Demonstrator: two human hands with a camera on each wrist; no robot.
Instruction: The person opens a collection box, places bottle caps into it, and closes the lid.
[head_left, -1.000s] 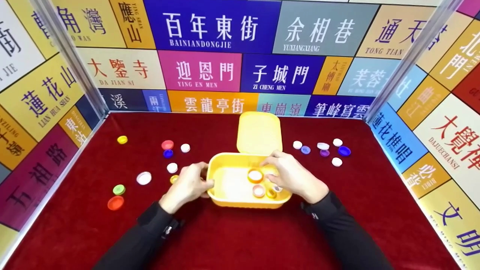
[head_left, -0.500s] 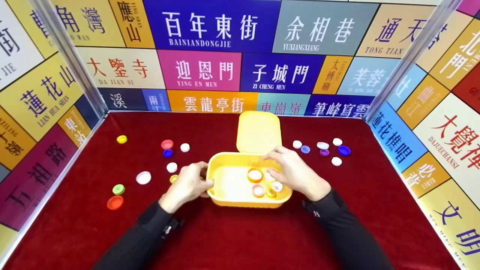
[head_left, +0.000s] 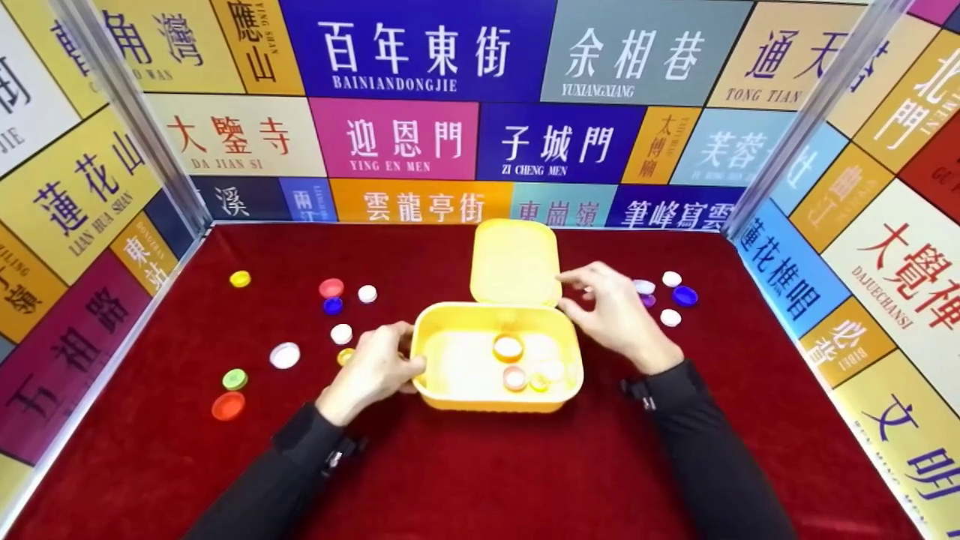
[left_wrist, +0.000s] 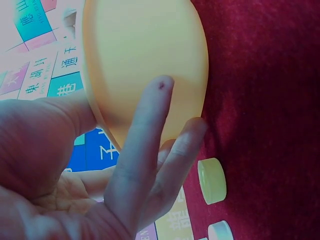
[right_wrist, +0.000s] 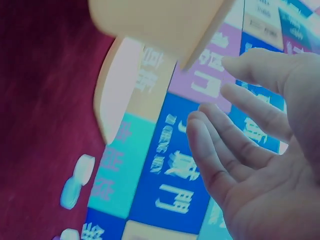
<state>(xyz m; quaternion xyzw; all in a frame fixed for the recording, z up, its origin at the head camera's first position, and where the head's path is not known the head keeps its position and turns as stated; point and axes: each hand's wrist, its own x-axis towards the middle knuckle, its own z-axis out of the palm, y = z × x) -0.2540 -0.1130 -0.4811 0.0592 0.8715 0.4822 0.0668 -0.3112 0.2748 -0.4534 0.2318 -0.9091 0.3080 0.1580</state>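
A yellow plastic box (head_left: 495, 405) stands on the red cloth. My left hand (head_left: 375, 367) grips its left end, thumb over the rim and fingers along the outer wall (left_wrist: 150, 50). Inside lie an orange bottle cap (head_left: 508, 347), a pink cap (head_left: 514, 378), a small yellow cap (head_left: 538, 382) and washed-out white ones. Just beyond the box's far right corner, my right hand (head_left: 622, 315) hovers with loosely bent fingers, holding nothing. In the right wrist view, thumb and fingertips are apart. The yellow lid (head_left: 514, 259) lies flat behind the box.
Left of the box are scattered caps, among them a red-orange cap (head_left: 229, 406), a green cap (head_left: 234, 379) and a blue cap (head_left: 332, 305). To the right lie a dark blue cap (head_left: 684, 295) and white caps (head_left: 670, 318). Printed panels (head_left: 405, 142) wall the table.
My right hand has moved out of the box, up and to the right, and now covers some of the right-hand caps. My left hand keeps its grip on the box.
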